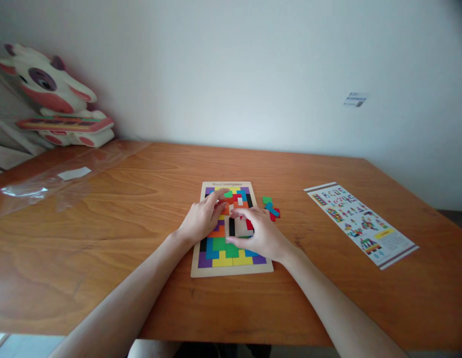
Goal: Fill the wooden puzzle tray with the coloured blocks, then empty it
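A wooden puzzle board (231, 273) filled with coloured block pieces lies on the table in front of me. My left hand (203, 217) rests over its left upper side, thumb and index finger apart, close to an orange piece (226, 209). My right hand (261, 231) reaches over from the right. Its thumb and index finger curve around the two ends of a black bar piece (231, 227), beside a bare patch of the board. Some pieces beneath both hands are hidden.
Loose pieces, among them a green one (267, 200), a blue one (271, 209) and a red one (276, 213), lie right of the board. A printed pattern sheet (359, 223) is farther right. Clear plastic wrapping (44, 186) and a cow-shaped toy keyboard (63, 99) are at left.
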A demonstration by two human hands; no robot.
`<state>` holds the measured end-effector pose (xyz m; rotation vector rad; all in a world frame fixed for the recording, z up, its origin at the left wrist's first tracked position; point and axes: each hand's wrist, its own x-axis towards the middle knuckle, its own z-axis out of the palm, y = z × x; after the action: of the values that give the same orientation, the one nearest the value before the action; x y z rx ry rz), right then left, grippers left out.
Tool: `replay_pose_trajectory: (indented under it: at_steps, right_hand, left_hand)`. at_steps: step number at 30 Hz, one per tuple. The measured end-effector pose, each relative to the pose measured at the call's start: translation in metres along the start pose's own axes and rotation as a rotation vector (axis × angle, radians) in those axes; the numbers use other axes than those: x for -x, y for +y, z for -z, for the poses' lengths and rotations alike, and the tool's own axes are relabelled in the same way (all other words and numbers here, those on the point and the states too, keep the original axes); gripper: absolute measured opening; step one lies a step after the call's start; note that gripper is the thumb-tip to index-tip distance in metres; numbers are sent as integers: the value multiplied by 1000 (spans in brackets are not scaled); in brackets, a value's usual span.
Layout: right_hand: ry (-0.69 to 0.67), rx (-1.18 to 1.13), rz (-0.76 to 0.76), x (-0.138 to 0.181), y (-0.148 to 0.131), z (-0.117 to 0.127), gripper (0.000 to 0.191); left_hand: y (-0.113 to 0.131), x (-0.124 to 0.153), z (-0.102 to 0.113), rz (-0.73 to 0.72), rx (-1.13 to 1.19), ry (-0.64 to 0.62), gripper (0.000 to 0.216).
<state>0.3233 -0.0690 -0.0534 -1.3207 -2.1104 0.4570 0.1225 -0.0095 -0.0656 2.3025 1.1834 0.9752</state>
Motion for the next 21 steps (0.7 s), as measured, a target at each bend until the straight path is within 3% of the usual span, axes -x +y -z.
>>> replay_pose_trajectory:
  at_steps: [4, 8, 14, 19, 21]
  right_hand:
    - [179, -70, 55, -2, 2, 7, 55]
    - [354, -41, 126, -4, 6, 13, 52]
    - [381, -31, 152, -2, 5, 6, 51]
    - [265, -10, 195, -2, 5, 19, 57]
    - [290, 3, 133, -3, 15, 30, 46]
  left_hand:
    - [7, -2, -5, 168, 417, 88, 40]
    - [19, -5, -7, 317, 770, -18, 43]
    - [39, -1, -11, 364, 935, -127, 40]
    - [32, -2, -11, 367, 901, -37, 41]
    - [24, -5, -7, 394, 885, 34, 42]
